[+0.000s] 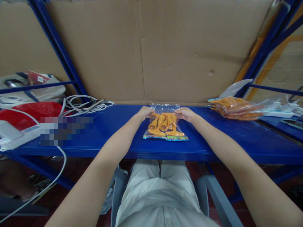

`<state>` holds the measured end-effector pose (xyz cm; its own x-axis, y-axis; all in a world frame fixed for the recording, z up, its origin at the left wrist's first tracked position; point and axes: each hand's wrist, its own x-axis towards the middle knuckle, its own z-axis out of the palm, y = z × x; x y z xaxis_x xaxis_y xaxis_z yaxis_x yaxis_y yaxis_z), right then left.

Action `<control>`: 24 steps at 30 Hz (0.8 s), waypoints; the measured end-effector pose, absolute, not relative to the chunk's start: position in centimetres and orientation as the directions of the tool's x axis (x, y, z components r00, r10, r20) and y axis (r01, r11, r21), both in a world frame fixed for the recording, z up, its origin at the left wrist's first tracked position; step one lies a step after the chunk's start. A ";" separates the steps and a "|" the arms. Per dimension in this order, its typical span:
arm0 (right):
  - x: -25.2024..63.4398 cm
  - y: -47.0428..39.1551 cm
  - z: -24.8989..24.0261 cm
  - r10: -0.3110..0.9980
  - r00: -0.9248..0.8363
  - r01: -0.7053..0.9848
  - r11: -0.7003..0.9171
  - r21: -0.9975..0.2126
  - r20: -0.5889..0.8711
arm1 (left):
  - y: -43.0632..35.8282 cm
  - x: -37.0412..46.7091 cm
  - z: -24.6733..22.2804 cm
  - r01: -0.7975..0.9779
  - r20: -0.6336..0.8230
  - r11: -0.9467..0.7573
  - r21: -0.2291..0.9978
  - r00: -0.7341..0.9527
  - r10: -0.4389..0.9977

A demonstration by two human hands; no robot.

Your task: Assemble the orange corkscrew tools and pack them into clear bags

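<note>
A clear plastic bag [165, 124] with several orange pieces inside lies on the blue table [94, 132], near its middle. Its colourful printed edge faces me, and its transparent end points to the cardboard wall. My left hand [145, 112] pinches the bag's upper left side between thumb and fingers. On the opposite side, my right hand [186, 114] grips the upper right edge in the same way.
More bagged orange pieces [236, 108] are piled at the right. To the left are coiled white cables [88, 105], a red bag [50, 110] and a white power strip [21, 137]. Cardboard [142, 56] stands behind, between blue posts. Someone's leg shows at lower left.
</note>
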<state>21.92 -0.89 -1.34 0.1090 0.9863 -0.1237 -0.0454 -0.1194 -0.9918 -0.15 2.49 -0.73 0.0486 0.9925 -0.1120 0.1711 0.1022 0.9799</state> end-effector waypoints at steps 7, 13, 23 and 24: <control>22.5 -0.8 -1.5 0.995 0.066 -0.061 -0.074 -0.995 -0.078 | 2.5 -0.5 -0.8 0.141 -0.104 0.089 0.986 0.100 0.990; 22.8 -0.7 -1.8 0.998 0.013 -0.054 -0.064 -0.997 -0.064 | 2.5 -1.1 -0.7 0.142 -0.137 0.114 0.983 0.159 0.978; 23.6 -0.7 -1.6 0.995 -0.103 -0.020 -0.016 -1.000 -0.013 | 2.2 -1.8 -0.1 0.171 -0.106 0.071 0.983 0.209 0.972; 23.7 -0.7 -1.7 0.994 -0.108 -0.017 -0.003 -1.000 -0.001 | 2.2 -1.9 0.0 0.180 -0.097 0.059 0.982 0.212 0.972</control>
<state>23.67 -0.70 -1.66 -0.1080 0.9942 -0.0011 -0.0171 -0.0030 -0.9998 -1.86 2.21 -0.05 0.2121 0.9724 -0.0971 0.1802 0.0588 0.9819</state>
